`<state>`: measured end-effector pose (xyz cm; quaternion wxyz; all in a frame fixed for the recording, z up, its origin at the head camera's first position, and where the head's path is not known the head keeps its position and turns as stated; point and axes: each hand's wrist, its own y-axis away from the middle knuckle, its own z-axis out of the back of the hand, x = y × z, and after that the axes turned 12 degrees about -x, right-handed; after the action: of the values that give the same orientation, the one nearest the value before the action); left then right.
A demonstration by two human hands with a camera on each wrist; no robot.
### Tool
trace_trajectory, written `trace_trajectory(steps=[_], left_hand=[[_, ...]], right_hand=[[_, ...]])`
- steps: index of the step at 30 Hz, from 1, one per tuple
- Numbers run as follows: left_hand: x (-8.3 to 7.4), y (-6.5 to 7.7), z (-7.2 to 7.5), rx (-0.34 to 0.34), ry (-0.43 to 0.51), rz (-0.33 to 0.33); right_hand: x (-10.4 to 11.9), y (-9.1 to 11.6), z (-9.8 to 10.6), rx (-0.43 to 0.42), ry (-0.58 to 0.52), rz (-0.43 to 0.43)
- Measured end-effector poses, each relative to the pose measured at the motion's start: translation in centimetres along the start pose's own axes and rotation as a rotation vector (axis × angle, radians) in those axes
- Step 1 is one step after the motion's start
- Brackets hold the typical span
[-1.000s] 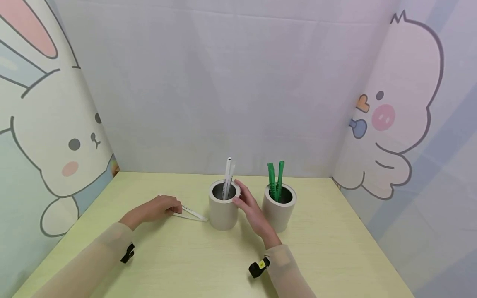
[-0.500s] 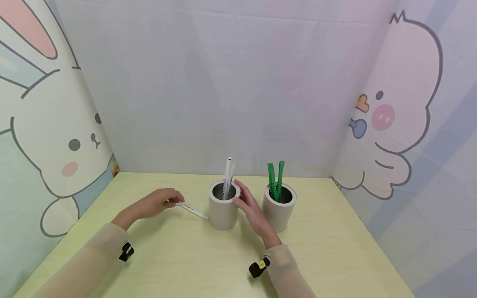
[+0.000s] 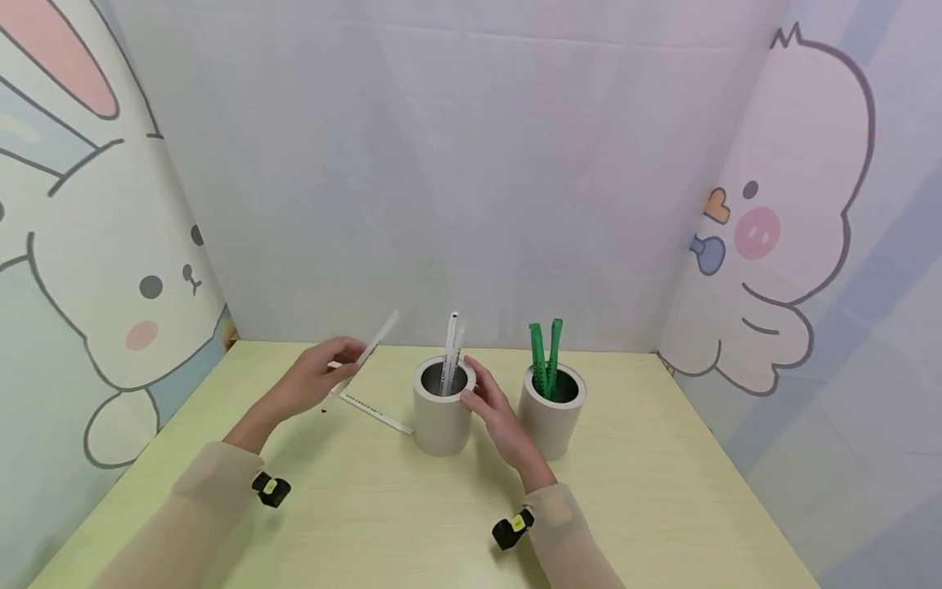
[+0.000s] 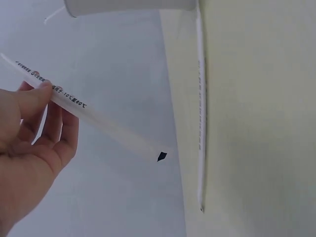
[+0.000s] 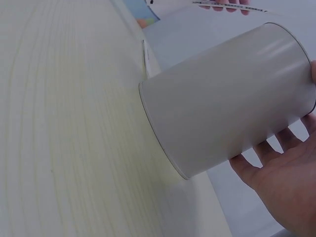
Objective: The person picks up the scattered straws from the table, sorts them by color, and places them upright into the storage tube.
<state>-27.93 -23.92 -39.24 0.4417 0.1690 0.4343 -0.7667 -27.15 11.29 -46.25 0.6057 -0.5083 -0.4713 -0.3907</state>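
Note:
My left hand [image 3: 320, 376] pinches a white paper-wrapped drinking straw [image 4: 98, 118] between thumb and fingers, tilted and raised above the table. Below it, a second white wrapped straw [image 3: 378, 414] lies on the table, one end near the left cup. That off-white cylindrical cup [image 3: 441, 425] stands upright, with white wrapped straws [image 3: 449, 352] leaning inside. My right hand [image 3: 504, 421] holds this cup from its right side, thumb by the rim and fingers along the wall, as the right wrist view [image 5: 289, 173] also shows.
A matching off-white cup [image 3: 548, 425] with green wrapped straws [image 3: 545, 356] stands to the right, close behind my right hand. Both cups rest on a pale wood-grain table [image 3: 412, 523]. Cloth walls [image 3: 441, 180] with cartoon animals enclose the back and sides.
My left hand has picked up one of the two white straws from the table, lifted it and turned it to point up and right. The right hand stays on the left cup.

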Motion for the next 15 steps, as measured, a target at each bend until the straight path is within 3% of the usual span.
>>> trace_trajectory(steps=[10, 15], left_hand=[[-4.0, -1.4, -1.5, -0.194, 0.154, 0.128], [-5.8, -2.2, -2.4, -0.309, 0.253, 0.152]], right_hand=[[0.0, 0.0, 0.0, 0.003, -0.002, -0.009], [0.1, 0.0, 0.0, -0.001, -0.003, -0.005]])
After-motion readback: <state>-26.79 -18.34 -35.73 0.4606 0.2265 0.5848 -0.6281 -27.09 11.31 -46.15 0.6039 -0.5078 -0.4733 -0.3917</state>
